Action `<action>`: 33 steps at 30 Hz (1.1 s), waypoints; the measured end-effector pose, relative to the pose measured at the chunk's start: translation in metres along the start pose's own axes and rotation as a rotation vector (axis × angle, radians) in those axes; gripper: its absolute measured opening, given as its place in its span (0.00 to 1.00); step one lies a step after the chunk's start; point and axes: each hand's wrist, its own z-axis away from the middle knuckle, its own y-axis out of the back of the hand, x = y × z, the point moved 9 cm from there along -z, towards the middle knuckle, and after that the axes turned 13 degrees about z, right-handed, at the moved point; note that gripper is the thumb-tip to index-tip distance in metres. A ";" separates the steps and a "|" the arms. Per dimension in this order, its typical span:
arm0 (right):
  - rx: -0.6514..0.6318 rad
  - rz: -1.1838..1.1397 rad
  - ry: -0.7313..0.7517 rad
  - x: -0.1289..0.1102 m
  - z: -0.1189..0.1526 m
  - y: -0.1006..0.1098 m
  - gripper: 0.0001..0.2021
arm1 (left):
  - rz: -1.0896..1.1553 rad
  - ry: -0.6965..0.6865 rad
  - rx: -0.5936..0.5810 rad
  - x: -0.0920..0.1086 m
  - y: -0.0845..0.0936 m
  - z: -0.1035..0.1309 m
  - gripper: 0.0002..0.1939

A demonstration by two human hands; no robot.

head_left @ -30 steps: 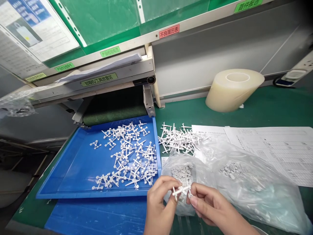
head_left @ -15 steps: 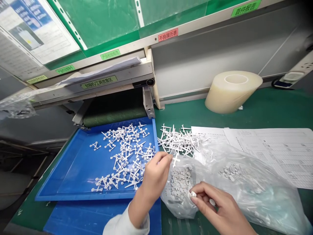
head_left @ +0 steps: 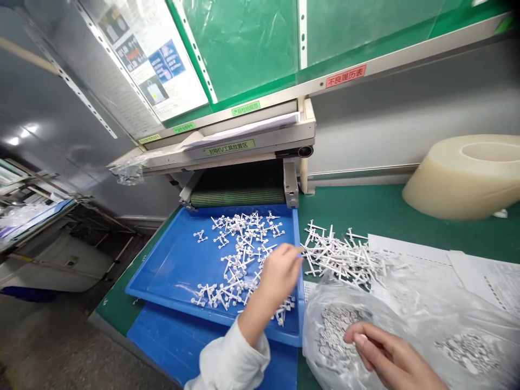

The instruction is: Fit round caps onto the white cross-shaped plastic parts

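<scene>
My left hand point(head_left: 280, 273) is closed in a pinch over the right rim of the blue tray point(head_left: 162, 265), its fingertips at the near-left side of a pile of white plastic sticks point(head_left: 341, 257). Whatever it may hold is too small to see. My right hand point(head_left: 390, 349) is closed too, thumb against forefinger, above an open clear plastic bag point(head_left: 314, 309) of small round grey-white parts point(head_left: 335, 330). Its fingers hide anything between them. Inside the tray lie many white stick assemblies point(head_left: 241, 254) with round pieces on their ends.
A second clear bag point(head_left: 422, 336) with similar round parts lies at the right. Paper sheets point(head_left: 414, 257) are partly under the bags. Behind them stands a large roll of clear film point(head_left: 442, 187). A conveyor belt end point(head_left: 239, 195) meets the tray's far side under a shelf point(head_left: 260, 138).
The view has swung left. My left hand has moved from above the bag to between the tray and the stick pile; the white cross-shaped piece no longer shows in it. My right hand stays over the bag.
</scene>
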 end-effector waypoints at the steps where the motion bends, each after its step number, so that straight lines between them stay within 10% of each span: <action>1: 0.031 0.145 0.078 -0.007 -0.003 0.001 0.19 | -0.029 0.057 0.014 -0.016 0.012 0.006 0.12; 6: 0.135 0.680 0.302 -0.025 -0.018 -0.014 0.13 | -0.142 0.247 -0.100 -0.073 0.026 0.030 0.07; 13: 0.169 0.754 0.372 -0.028 -0.017 -0.018 0.13 | -0.129 0.325 -0.249 -0.086 -0.010 0.042 0.05; 23: 0.151 0.455 0.362 -0.045 0.013 -0.002 0.10 | 0.432 0.443 0.101 -0.069 0.056 0.057 0.08; 33: 0.007 -0.153 0.177 -0.065 0.015 0.000 0.19 | 1.498 0.393 0.072 0.013 -0.036 0.084 0.14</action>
